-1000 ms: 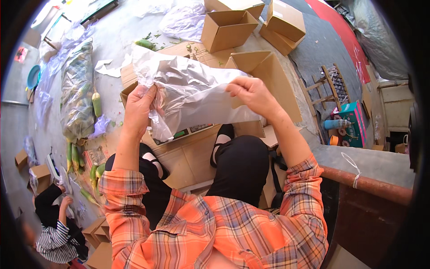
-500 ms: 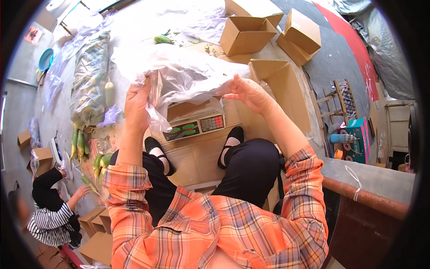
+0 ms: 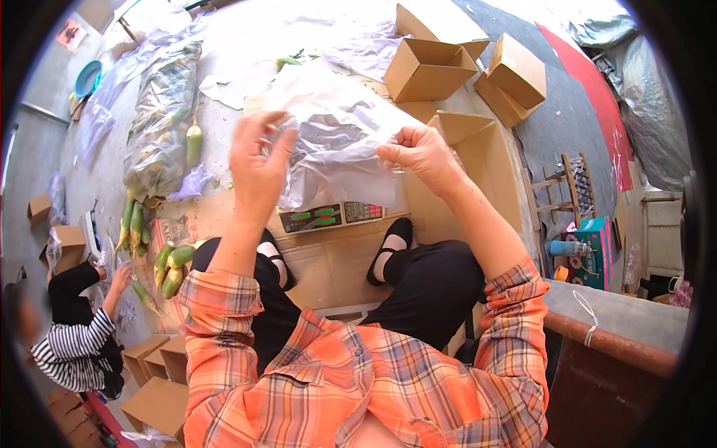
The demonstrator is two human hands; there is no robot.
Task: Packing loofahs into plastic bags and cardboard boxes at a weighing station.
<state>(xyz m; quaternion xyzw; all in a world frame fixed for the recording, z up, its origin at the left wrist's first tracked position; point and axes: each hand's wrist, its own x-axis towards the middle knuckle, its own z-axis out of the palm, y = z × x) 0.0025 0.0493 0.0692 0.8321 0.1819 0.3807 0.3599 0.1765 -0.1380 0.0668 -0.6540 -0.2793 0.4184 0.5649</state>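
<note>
A clear plastic bag [image 3: 336,168] is spread over the digital scale [image 3: 332,216] on the floor in front of me, hiding most of it except the display and keys. My left hand [image 3: 255,166] is at the bag's left side, slightly blurred, with thumb and fingers apart and nothing visible between them. At the bag's right edge, my right hand [image 3: 427,158] pinches the plastic between thumb and fingers. What lies under the bag on the scale is hard to make out.
Right of the scale stands an open cardboard box [image 3: 478,164], with more boxes [image 3: 429,71] beyond. Green radishes [image 3: 173,269] lie at the left, near a large filled plastic sack [image 3: 160,127]. A person in a striped top [image 3: 78,351] sits at far left.
My left hand has let go of the bag's left edge and its fingers have spread. The bag now hangs lower over the scale, while my right hand has closed on its right edge.
</note>
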